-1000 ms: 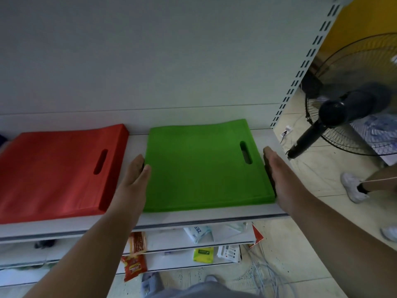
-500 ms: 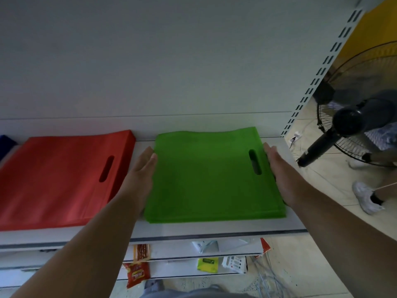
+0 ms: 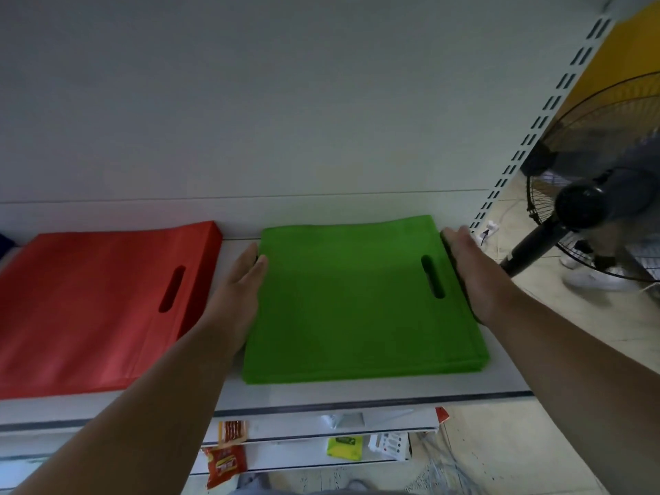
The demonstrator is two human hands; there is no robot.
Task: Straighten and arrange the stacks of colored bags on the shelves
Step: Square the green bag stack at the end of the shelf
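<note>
A flat stack of green bags (image 3: 350, 301) with a slot handle lies on the white shelf (image 3: 357, 398), close to the back wall. My left hand (image 3: 239, 291) presses its straight fingers against the stack's left edge. My right hand (image 3: 468, 269) lies flat along the right edge, next to the handle slot. A stack of red bags (image 3: 89, 305) with the same slot handle sits to the left, apart from the green one. A sliver of a dark blue bag (image 3: 5, 244) shows at the far left edge.
A slotted shelf upright (image 3: 528, 137) ends the shelf on the right. Beyond it stands a black pedestal fan (image 3: 585, 205), with a person's white shoes (image 3: 593, 276) on the tiled floor. Lower shelves hold snack packets (image 3: 223, 466) and small boxes (image 3: 344, 446).
Both hands slid farther back along the sides of the green stack, toward the wall. The green stack now sits deeper on the shelf and squarer to its edge.
</note>
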